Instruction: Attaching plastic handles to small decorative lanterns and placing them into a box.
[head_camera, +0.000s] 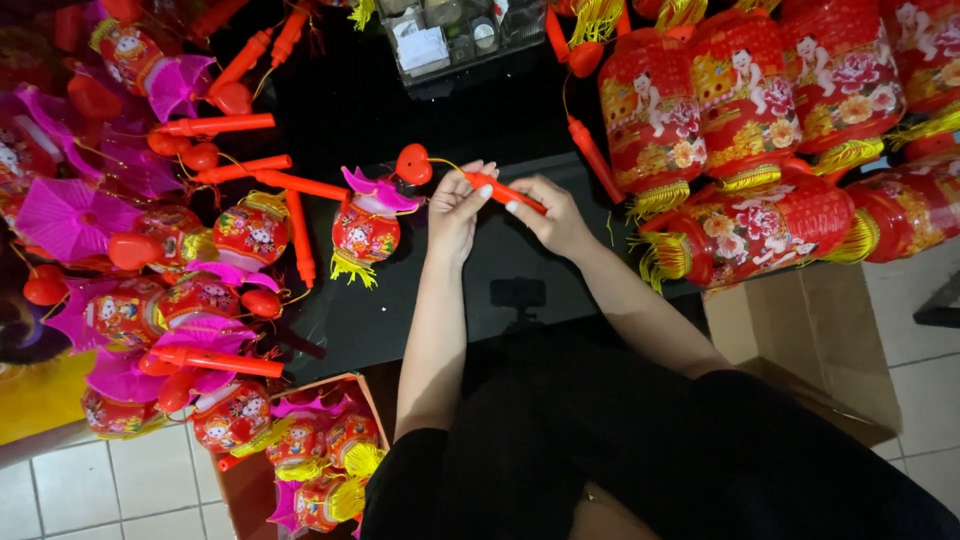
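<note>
**Both hands on one red stick, lanterns crowding every side**

Nearest me, at the bottom of the frame, my dark lap fills the middle. To its left an open cardboard box (243, 478) holds small lanterns packed tight, its edge meeting pale floor tiles (120, 490). To the right a second cardboard box (820, 340) stands open beside me.

Just past my knees the black table (400, 320) begins, and the bare patch under my forearms is about the only free room I have.

At mid frame my left hand (455, 205) is closed with fingers pinched on the near end of a red plastic stick (505, 192). My right hand (550, 215) is clamped on the same stick further along, fingertips pressing its top. A thin yellow wire runs from the stick to a red heart (413, 164), and below that hangs a small red lantern (365, 230) with a purple top and yellow tassel, just left of my left hand.

The left side is heaped with finished small lanterns (200, 290) and sticks. Upper right, large red lanterns (745, 95) lie in a row, touching one another. At top centre sits a clear plastic tray (450, 40).
</note>
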